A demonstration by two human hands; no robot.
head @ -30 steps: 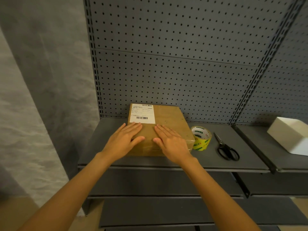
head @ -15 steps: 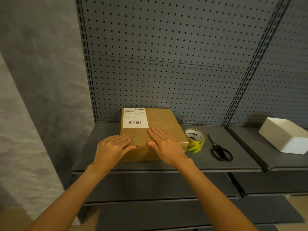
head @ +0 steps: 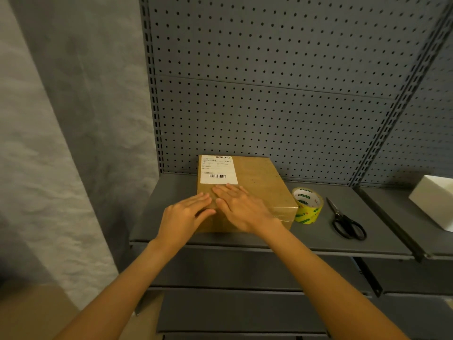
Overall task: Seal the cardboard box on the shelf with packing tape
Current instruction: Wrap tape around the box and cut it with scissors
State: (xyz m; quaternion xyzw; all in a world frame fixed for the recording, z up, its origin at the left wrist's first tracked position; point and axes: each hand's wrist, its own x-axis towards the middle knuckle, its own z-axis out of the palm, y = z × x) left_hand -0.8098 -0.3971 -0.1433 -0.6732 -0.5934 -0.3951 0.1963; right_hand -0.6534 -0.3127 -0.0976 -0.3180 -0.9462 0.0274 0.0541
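A brown cardboard box (head: pixel 259 182) with a white shipping label at its far left corner lies flat on the grey metal shelf (head: pixel 318 238). My left hand (head: pixel 186 214) rests flat on the box's near left edge, fingers straight. My right hand (head: pixel 241 208) presses flat on the box top just beside it, fingertips near the label. Clear tape glints across the box's near right corner. A roll of packing tape (head: pixel 307 206) with yellow and green print stands against the box's right side.
Black scissors (head: pixel 346 223) lie on the shelf right of the tape roll. A white box (head: pixel 434 201) sits on the neighbouring shelf at far right. A grey pegboard back panel (head: pixel 269 94) rises behind; a grey wall lies to the left.
Both hands have slid leftward across the box top and now lie close together near its left side. My view has shifted, putting the shelf further right in frame.
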